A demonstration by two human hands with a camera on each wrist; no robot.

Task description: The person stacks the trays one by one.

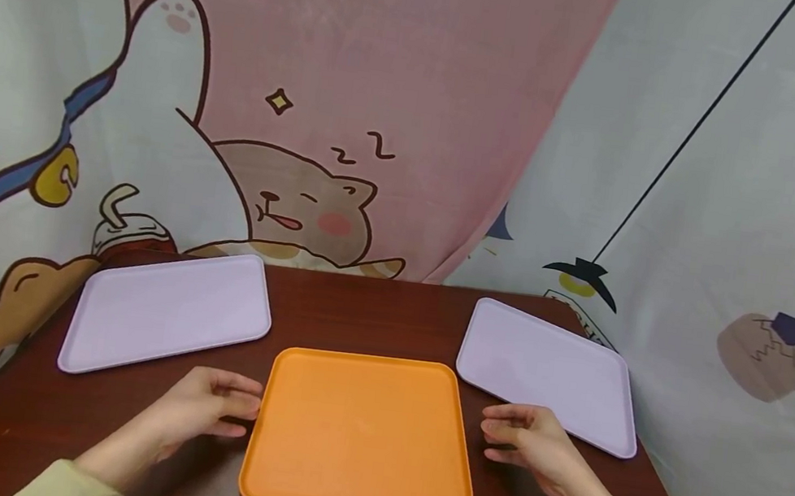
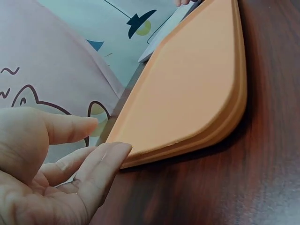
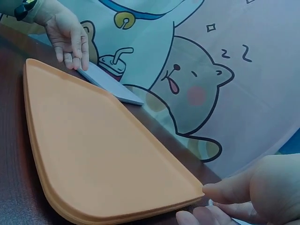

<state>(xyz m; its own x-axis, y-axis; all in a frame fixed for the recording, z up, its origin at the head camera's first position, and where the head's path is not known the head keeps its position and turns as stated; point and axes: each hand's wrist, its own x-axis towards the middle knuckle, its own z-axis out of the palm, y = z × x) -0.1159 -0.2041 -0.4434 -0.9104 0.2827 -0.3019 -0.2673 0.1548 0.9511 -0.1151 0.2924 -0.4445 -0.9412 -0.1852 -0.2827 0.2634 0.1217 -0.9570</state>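
Observation:
An orange tray (image 1: 361,436) lies flat at the front middle of the table, its edge showing layered rim lines in the left wrist view. By its left side is my left hand (image 1: 206,402), thumb and fingers apart, fingertips right at the rim. My right hand (image 1: 537,448) is held off the tray's right side, with a strip of table between them in the head view. Neither hand holds anything. In the right wrist view, the right thumb overlaps the corner of the orange tray (image 3: 112,150).
Behind the left hand, a pale lilac tray (image 1: 172,312) lies at an angle. A second lilac tray (image 1: 549,372) sits at the right, partly behind the right hand. Cartoon-printed curtains (image 1: 417,78) hang along the back and sides of the dark wooden table (image 1: 361,309).

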